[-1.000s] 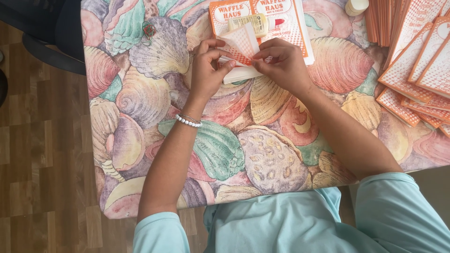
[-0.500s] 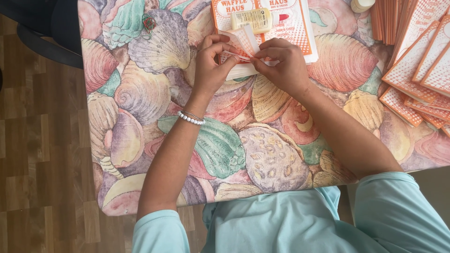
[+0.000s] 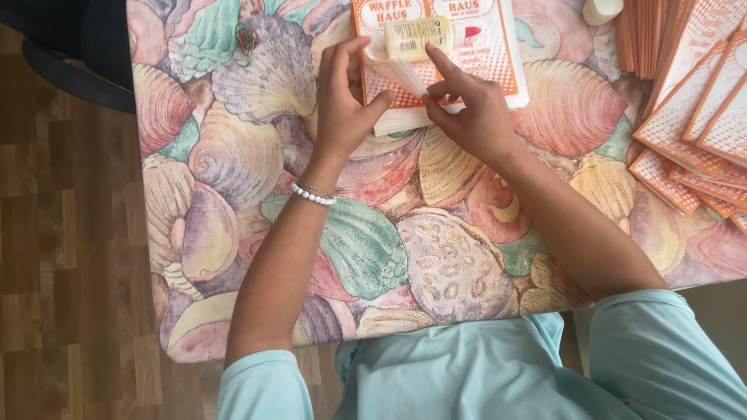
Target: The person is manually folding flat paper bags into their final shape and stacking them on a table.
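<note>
The folded paper piece (image 3: 401, 74) sits in the upper middle of the frame, lifted off the flat stack of orange-and-white printed sheets (image 3: 498, 70) lying at the far edge of my shell-patterned tablecloth (image 3: 373, 249). It lies directly between my two hands, its long axis slanting from upper left down to lower right, so neither hand has to travel to reach it; my left is on its upper left end, my right on its lower right end.

My left hand (image 3: 342, 109) comes up from the lower left with the wrist, wearing a white bead bracelet (image 3: 313, 194), roughly straight. Its fingers curl up and over the left edge of the paper while the thumb points right beneath it, so it pinches the paper between thumb and fingers.

My right hand (image 3: 475, 117) reaches in from the lower right. Its index finger stretches up and to the left, tip close to a small pale yellow tube (image 3: 418, 37) lying across the top of the stack, and thumb and remaining fingers close together on the paper's lower right corner. Whether the index tip touches the tube I cannot tell.

More of the orange dotted sheets (image 3: 692, 101) fan out at the upper right, well apart from both hands.
</note>
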